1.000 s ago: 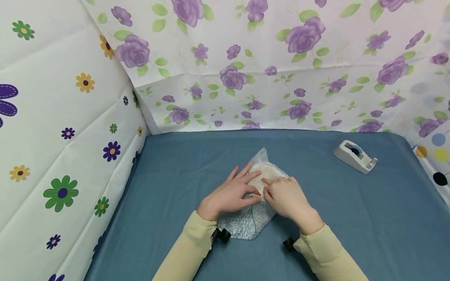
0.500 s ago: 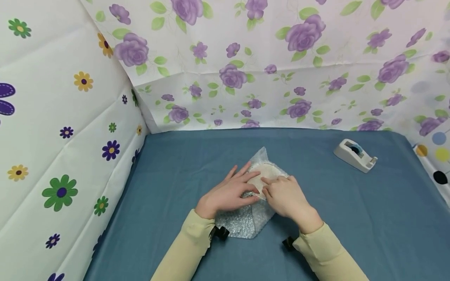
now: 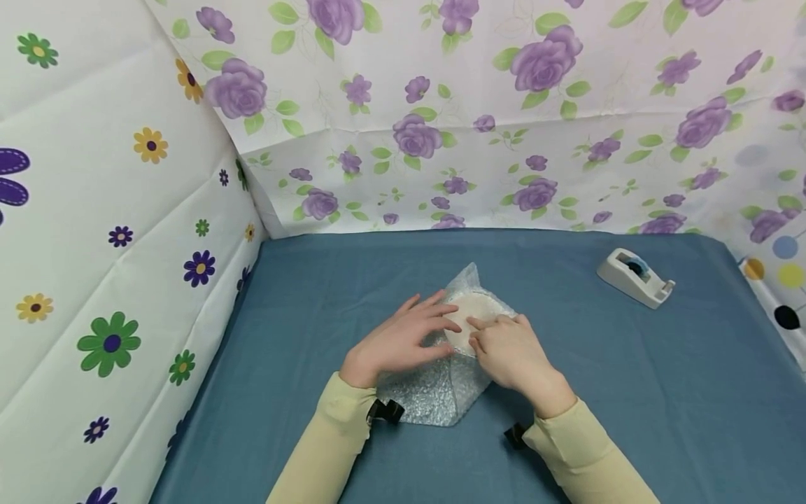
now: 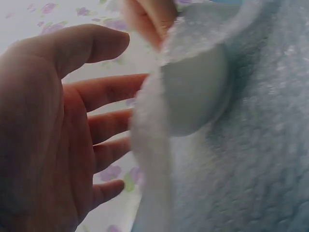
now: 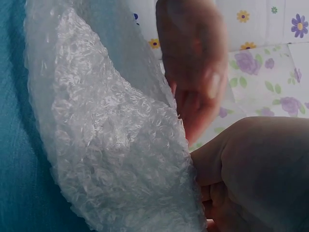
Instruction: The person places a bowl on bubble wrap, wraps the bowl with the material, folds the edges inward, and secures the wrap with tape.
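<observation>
A sheet of bubble wrap [image 3: 422, 395] lies on the table, partly folded about a pale, round, bowl-like object [image 3: 462, 329]. In the left wrist view the smooth curved side of this bowl-like object [image 4: 198, 94] shows between layers of the bubble wrap [image 4: 251, 159]. My left hand [image 3: 403, 336] is spread over the left side of the bundle, its thumb apart from the fingers. On the right side, my right hand [image 3: 513, 353] holds the bubble wrap [image 5: 116, 140] against the round object. Its index finger points inward over the pale face, and its other fingers are curled, partly hidden.
A white tape dispenser [image 3: 636, 278] with a blue roll stands at the back right of the blue-covered table [image 3: 315, 308]. Flower-printed cloth [image 3: 378, 140] rises behind and at the left. Black wrist cameras sit under both sleeves.
My left hand has lifted its thumb and fingertips off the pale face and drawn slightly left. The right hand stays in nearly the same place.
</observation>
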{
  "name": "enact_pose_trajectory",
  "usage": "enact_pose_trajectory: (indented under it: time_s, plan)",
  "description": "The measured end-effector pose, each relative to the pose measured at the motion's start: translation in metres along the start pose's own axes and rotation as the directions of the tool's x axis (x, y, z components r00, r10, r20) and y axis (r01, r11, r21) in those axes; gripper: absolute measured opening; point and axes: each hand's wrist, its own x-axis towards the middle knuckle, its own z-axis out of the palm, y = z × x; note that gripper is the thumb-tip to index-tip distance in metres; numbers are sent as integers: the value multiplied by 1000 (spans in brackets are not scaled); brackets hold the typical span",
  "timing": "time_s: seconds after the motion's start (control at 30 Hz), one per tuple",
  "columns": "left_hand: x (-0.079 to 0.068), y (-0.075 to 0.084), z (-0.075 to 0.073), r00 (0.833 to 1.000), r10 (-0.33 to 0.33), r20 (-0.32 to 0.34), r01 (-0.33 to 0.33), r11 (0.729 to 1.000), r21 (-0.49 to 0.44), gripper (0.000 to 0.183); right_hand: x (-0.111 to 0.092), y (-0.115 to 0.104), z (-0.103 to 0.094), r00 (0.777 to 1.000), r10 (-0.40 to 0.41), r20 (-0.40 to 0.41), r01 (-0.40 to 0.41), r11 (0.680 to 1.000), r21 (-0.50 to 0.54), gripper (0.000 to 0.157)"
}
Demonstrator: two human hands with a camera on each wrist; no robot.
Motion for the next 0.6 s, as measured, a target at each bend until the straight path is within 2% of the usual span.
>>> enact_pose_trajectory:
  time_s: [0.1,0.2,0.33,0.4,0.47,0.6]
  plan:
    - [-5,-1,-6,999,-30,-44,26,996,-84,47,-1,0,-1,1000,7,12,-7,1000,-10,28]
    - [-13,-4,-10,988,-109,-113,87,979,-185,50,-1,0,-1,1000,12,14,-12,1000,-18,29]
    - [-38,-13,-9,945,-287,-156,236,930,-280,55,-2,-1,0,1000,6,6,-6,1000,-13,30]
    - [-55,-17,-8,926,-356,-126,308,905,-295,59,-2,-2,0,1000,2,1,-2,1000,-6,31]
    - [-73,-19,-6,913,-403,-61,368,880,-299,63,-3,-1,1,1000,2,-1,-2,1000,-2,34]
    - [-104,-22,1,900,-431,61,427,846,-321,69,-3,0,0,1000,-1,-5,1,1000,-6,34]
